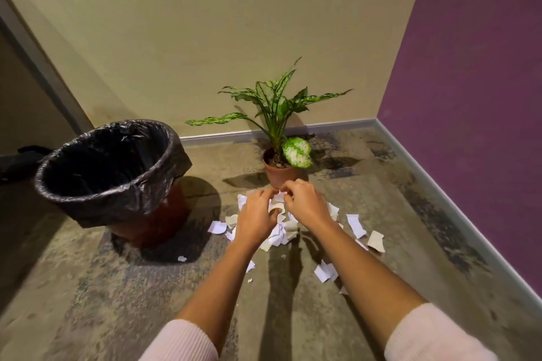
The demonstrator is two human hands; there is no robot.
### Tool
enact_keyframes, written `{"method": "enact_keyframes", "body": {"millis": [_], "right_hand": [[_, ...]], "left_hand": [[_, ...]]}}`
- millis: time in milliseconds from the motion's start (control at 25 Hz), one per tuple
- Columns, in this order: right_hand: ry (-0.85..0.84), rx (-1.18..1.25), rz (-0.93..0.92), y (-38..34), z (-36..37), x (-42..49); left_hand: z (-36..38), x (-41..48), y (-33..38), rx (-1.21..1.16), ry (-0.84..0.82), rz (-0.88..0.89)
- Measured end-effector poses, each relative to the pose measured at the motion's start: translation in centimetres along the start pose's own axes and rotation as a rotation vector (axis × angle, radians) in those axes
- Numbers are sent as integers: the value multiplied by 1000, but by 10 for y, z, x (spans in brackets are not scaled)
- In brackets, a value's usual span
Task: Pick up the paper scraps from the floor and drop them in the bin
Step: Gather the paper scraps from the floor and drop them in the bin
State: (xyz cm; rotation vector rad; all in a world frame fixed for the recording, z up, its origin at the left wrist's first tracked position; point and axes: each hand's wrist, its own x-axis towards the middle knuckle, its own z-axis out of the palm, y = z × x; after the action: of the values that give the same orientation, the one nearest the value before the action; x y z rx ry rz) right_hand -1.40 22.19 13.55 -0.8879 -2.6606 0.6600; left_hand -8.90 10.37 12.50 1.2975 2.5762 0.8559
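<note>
Several torn white paper scraps (356, 224) lie scattered on the carpet in front of me, most of them in a heap under my hands. My left hand (256, 215) rests palm down on the left of the heap, fingers curled over scraps. My right hand (303, 202) is beside it, fingertips pinching a white scrap (279, 196) at the far side of the heap. Both hands' fingers meet at that scrap. The bin (108, 176), lined with a black plastic bag, stands to the left of the heap with its mouth tilted towards me.
A potted plant (280, 173) in a terracotta pot stands just behind the heap, close to my fingertips. A beige wall runs along the back and a purple wall (469, 97) along the right. Loose scraps (325, 271) also lie nearer me on the carpet.
</note>
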Motion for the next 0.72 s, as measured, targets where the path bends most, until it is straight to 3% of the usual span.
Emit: {"method": "enact_keyframes", "body": {"millis": [200, 480, 640, 720], "right_hand": [[-184, -62, 166, 74, 14, -40], [-382, -189, 341, 177, 10, -93], [-389, -225, 403, 211, 2, -108], [-485, -232, 447, 221, 0, -114]], "left_hand": [[74, -29, 6, -63, -210, -17], [150, -53, 20, 103, -568, -39], [169, -52, 28, 123, -623, -59], [177, -50, 33, 149, -636, -49]]}}
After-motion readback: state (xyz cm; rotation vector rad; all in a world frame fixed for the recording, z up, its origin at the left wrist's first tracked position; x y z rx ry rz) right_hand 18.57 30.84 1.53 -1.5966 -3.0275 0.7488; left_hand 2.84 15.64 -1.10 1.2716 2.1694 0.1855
